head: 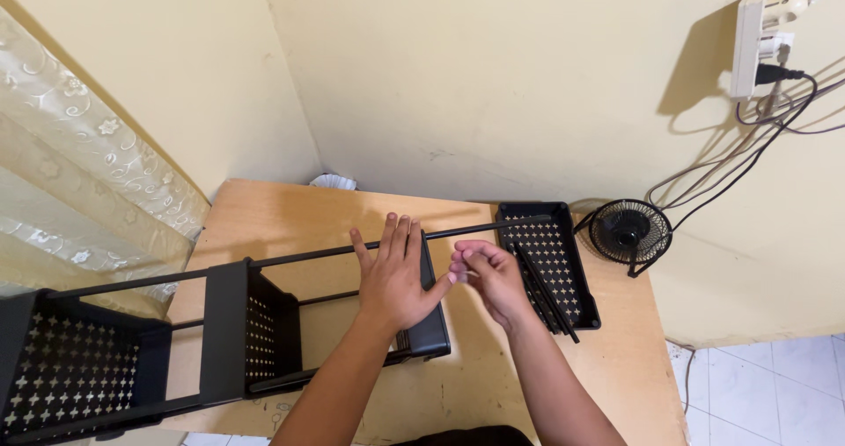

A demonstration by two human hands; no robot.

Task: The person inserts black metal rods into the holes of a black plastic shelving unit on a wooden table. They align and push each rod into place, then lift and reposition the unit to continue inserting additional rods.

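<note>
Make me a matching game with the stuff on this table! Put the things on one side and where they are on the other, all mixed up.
Things:
1. small black fan
2. loose black tray
3. left hand
4. white power strip

Places:
A. flat on the end panel of the black rack
B. up on the wall, with cables plugged in
C. at the table's far right edge
D. lying flat on the table, with thin rods resting in it

Pairs: 1-C, 2-D, 3-A, 4-B

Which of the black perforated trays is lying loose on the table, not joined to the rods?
The far right tray, flat beside the small fan with loose rods inside. The other trays stand on edge, threaded on long rods.
</note>
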